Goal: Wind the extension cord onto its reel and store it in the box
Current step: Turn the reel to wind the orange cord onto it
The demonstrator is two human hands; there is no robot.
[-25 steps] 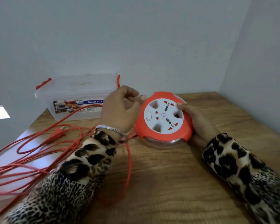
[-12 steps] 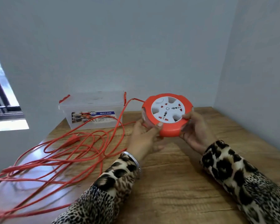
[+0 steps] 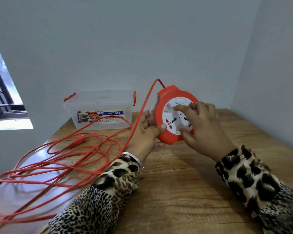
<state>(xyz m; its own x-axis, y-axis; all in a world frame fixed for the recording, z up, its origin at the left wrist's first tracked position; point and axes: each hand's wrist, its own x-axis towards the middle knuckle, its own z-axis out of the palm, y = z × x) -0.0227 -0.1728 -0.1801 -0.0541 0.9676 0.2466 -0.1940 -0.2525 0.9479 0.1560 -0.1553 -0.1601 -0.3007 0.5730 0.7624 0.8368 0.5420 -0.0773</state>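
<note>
The round red reel (image 3: 166,137) with a white socket face is lifted off the wooden table and tilted toward me. My left hand (image 3: 145,132) grips its left rim, thumb on the red front edge and fingers behind. My right hand (image 3: 201,125) lies over the white face, fingers and thumb curled into its recesses. The red cord (image 3: 142,108) leaves the top of the reel and drops left into loose loops (image 3: 61,159) across the table. Its red plug (image 3: 78,141) lies among them. The clear lidded box (image 3: 100,112) with red latches stands at the back left.
The wooden table (image 3: 184,191) sits in a corner, with walls behind and close on the right. A window (image 3: 0,92) is at the left. Cord loops run off the table's left edge.
The reel has tipped more upright with its face toward me. My right hand moved from the reel's right rim onto the white face. The cord now arcs higher above the reel.
</note>
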